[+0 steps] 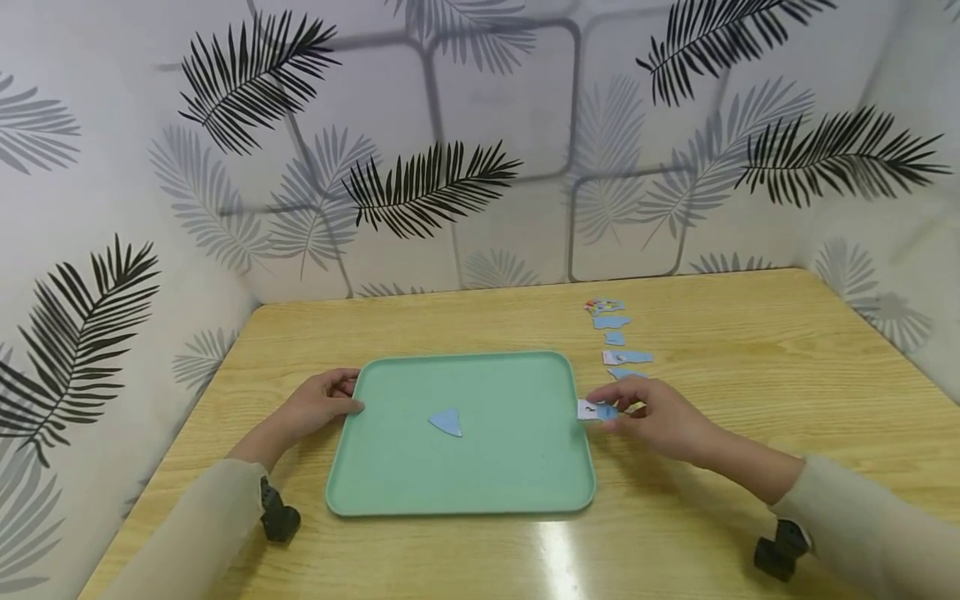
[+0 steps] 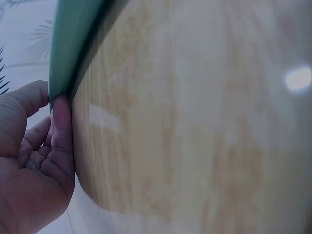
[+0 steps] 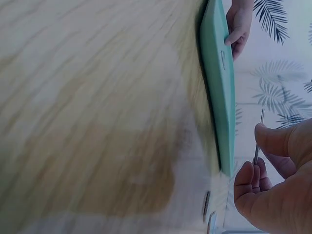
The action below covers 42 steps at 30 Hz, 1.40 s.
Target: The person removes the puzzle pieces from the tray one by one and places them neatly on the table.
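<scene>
A light green tray lies flat on the table. At its left rim my left hand holds on, the thumb over the edge and fingers below; the left wrist view shows this hand pinching the rim. Just right of the opposite rim, my right hand pinches a flat white-and-blue puzzle piece by its right end. Edge-on in the right wrist view, that piece looks thin between thumb and fingers. One pale blue, roughly triangular puzzle piece lies on the tray.
Right of the tray, several puzzle pieces form a loose column on the wooden table: a multicoloured one farthest back, a white-and-blue one nearer, and a blue one beside my right hand. Leaf-patterned walls stand behind and at both sides.
</scene>
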Each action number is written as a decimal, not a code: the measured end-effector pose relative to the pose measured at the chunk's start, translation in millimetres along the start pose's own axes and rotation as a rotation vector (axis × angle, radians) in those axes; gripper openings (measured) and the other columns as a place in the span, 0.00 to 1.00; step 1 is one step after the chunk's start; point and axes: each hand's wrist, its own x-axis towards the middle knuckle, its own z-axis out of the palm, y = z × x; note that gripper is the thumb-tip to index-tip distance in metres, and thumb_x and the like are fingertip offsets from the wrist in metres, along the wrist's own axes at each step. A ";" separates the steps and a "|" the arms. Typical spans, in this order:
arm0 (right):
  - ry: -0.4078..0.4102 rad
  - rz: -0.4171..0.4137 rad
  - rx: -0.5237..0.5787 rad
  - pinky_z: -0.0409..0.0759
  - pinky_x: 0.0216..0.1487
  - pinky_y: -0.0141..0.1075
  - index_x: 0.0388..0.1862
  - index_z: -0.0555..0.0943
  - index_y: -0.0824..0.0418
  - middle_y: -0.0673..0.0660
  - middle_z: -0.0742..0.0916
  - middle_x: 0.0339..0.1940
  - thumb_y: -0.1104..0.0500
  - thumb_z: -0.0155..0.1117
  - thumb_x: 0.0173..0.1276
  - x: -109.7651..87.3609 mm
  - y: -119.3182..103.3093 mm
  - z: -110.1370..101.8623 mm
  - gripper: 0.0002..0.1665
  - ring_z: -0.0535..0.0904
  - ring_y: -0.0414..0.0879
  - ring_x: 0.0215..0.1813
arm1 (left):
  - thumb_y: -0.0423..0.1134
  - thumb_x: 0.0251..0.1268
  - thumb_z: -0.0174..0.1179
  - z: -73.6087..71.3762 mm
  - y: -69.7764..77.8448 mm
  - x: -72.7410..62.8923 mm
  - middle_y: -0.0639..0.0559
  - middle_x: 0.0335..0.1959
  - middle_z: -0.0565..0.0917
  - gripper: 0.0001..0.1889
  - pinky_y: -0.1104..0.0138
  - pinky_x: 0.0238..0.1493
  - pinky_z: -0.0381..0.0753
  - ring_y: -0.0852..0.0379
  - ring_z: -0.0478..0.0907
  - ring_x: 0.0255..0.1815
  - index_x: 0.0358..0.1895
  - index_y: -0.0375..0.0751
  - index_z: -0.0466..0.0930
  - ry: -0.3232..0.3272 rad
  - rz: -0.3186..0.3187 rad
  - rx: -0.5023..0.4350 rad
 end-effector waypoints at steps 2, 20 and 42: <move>0.006 0.003 -0.004 0.78 0.38 0.36 0.53 0.83 0.62 0.58 0.81 0.49 0.67 0.67 0.64 -2.4 4.4 -2.7 0.18 0.75 0.50 0.45 | 0.31 0.65 0.61 0.4 -0.3 0.0 0.41 0.46 0.72 0.29 0.66 0.40 0.78 0.51 0.70 0.43 0.68 0.28 0.63 0.001 -0.001 0.001; -0.005 -0.003 -0.057 0.79 0.43 0.36 0.53 0.82 0.63 0.59 0.82 0.51 0.67 0.68 0.63 -15.2 35.8 -23.1 0.19 0.77 0.50 0.47 | 0.32 0.65 0.61 2.1 0.2 -2.4 0.40 0.48 0.72 0.31 0.66 0.40 0.77 0.51 0.70 0.44 0.70 0.28 0.61 0.008 -0.016 0.016; -0.058 0.050 -0.047 0.75 0.38 0.34 0.53 0.82 0.64 0.55 0.80 0.40 0.67 0.68 0.63 -20.5 43.6 -25.1 0.19 0.73 0.48 0.40 | 0.30 0.65 0.60 1.4 -2.0 0.8 0.41 0.47 0.72 0.30 0.67 0.39 0.78 0.52 0.70 0.43 0.69 0.29 0.63 0.005 -0.025 -0.011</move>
